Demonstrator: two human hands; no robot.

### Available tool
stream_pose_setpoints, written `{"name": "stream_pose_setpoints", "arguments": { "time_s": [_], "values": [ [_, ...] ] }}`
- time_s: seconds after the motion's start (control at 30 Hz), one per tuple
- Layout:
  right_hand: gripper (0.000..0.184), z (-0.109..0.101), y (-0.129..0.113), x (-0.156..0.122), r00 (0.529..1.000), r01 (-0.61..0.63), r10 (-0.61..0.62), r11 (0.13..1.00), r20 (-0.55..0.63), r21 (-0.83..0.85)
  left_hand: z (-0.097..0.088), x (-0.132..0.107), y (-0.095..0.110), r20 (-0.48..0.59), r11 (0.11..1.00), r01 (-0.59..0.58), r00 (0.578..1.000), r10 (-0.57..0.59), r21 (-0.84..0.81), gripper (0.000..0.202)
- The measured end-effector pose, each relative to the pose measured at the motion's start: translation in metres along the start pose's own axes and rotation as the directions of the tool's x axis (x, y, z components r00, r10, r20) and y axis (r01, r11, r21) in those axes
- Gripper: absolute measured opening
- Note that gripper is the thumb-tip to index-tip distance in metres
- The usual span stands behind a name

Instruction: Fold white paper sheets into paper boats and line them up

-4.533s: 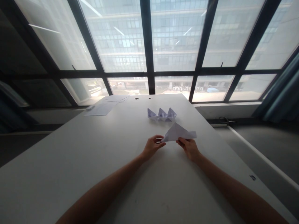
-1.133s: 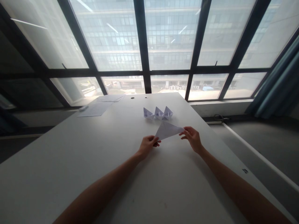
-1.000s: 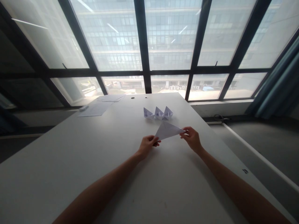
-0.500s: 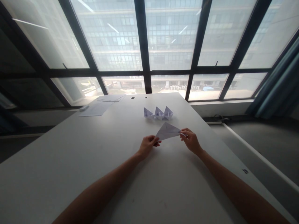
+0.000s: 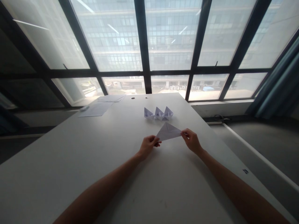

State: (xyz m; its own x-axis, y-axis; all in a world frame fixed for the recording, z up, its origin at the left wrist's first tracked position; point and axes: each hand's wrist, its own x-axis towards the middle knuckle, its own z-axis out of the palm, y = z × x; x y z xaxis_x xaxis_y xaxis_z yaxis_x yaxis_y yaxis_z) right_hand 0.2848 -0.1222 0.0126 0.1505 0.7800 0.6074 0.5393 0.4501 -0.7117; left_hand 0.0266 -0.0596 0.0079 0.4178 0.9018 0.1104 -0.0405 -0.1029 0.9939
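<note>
A white paper folded into a triangle (image 5: 168,132) is held just above the white table (image 5: 93,155) between both my hands. My left hand (image 5: 148,145) pinches its lower left corner. My right hand (image 5: 191,140) pinches its right corner, fingers closed on the paper. Three small folded paper boats (image 5: 158,113) stand in a row just beyond the triangle, clear of both hands.
Loose flat paper sheets (image 5: 99,107) lie at the table's far left, with a small pale object (image 5: 84,108) at their left edge. Two small dark holes (image 5: 133,98) mark the far edge. Large windows with dark frames rise behind; a curtain (image 5: 277,90) hangs right.
The triangle's extra right flap, seen 4.5 s ago, is gone. Over the last second my right hand closed on the right corner and drew it slightly down and inward; the left hand kept its pinch.
</note>
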Motion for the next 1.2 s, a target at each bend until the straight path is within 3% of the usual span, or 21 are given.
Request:
{"name": "stream_pose_setpoints", "arguments": {
  "time_s": [0.2, 0.37, 0.6, 0.8, 0.9, 1.07, 1.2],
  "values": [
    [0.026, 0.007, 0.006, 0.000, 0.968, -0.187, 0.235, 0.913, -0.093, 0.362, 0.001, -0.002, 0.001, 0.041, 1.000, 0.007, 0.999, -0.008, 0.024, 0.041],
    [0.024, 0.010, 0.009, 0.001, 0.924, -0.248, 0.355, 0.837, -0.140, 0.488, 0.001, -0.003, 0.003, 0.046, 1.000, 0.024, 0.999, -0.025, 0.017, 0.040],
    [0.025, 0.011, 0.010, 0.000, 0.935, -0.259, 0.331, 0.881, -0.126, 0.397, 0.000, -0.001, 0.001, 0.027, 1.000, 0.013, 1.000, -0.013, 0.008, 0.042],
    [0.023, 0.008, 0.007, 0.002, 0.976, -0.171, 0.198, 0.954, -0.092, 0.245, 0.000, -0.001, -0.001, 0.003, 0.998, 0.033, 0.999, -0.032, -0.058, 0.042],
    [0.024, 0.007, 0.007, 0.002, 0.968, -0.202, 0.227, 0.958, -0.108, 0.206, 0.001, -0.001, -0.001, 0.047, 1.000, 0.009, 0.999, -0.008, -0.006, 0.043],
    [0.028, 0.006, 0.014, 0.001, 0.942, -0.276, 0.305, 0.941, -0.137, 0.196, -0.002, -0.001, 0.004, 0.125, 0.971, -0.149, 0.984, 0.127, 0.188, 0.040],
    [0.027, 0.007, 0.017, 0.001, 0.926, -0.322, 0.348, 0.931, -0.150, 0.173, -0.003, -0.003, 0.010, 0.159, 0.962, -0.128, 0.983, 0.091, 0.242, 0.049]
  ]
}}
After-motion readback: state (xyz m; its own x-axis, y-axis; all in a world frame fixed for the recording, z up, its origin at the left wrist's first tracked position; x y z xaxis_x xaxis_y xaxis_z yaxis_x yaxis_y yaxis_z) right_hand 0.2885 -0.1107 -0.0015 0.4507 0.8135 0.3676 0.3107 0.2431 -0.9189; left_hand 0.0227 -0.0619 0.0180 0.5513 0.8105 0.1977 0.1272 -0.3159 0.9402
